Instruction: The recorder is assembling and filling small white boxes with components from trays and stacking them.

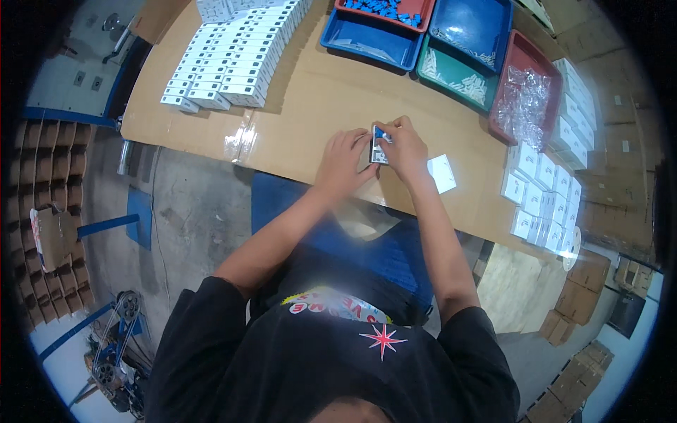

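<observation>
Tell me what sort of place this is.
Probably a small packing workshop: a cardboard-covered worktable, coloured parts trays, rows of small white boxes, and both hands working on one small box.

Black short-sleeved T-shirt (331, 366), red star print

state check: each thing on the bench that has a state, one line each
left hand: closed on the small white box, fingers on its left edge
right hand: gripping the same box from the right
small white box: held between both hands, just above the table
flat white card: lying loose, untouched
blue trays: open
green tray: open, holds white pieces
red tray: holds clear bags
white box rows: stacked, closed
</observation>
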Tool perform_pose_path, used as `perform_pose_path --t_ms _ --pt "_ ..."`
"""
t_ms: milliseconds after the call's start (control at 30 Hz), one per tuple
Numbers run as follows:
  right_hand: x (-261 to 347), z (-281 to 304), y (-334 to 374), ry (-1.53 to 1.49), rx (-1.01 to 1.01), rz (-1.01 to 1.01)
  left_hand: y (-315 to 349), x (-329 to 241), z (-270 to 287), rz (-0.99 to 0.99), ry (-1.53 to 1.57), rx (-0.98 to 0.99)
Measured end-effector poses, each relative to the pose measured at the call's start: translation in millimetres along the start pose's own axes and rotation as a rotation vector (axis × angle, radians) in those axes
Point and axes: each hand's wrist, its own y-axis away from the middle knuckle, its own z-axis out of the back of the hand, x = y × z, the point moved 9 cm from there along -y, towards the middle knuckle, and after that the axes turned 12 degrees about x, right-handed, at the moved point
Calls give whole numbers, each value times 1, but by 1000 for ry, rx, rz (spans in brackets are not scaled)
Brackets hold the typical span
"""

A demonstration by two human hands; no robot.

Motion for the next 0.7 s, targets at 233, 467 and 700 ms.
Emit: perform_pose_path --t_ms 233,467,700 --pt "2 17 25 -86 -179 197 -4 -2 0 -32 1 -18" --pt "1 19 45 -4 -202 197 -1 -3 3 -22 -11 -25" --pt "-101 52 107 41 -611 -207 10 11 -1 -22 159 0"
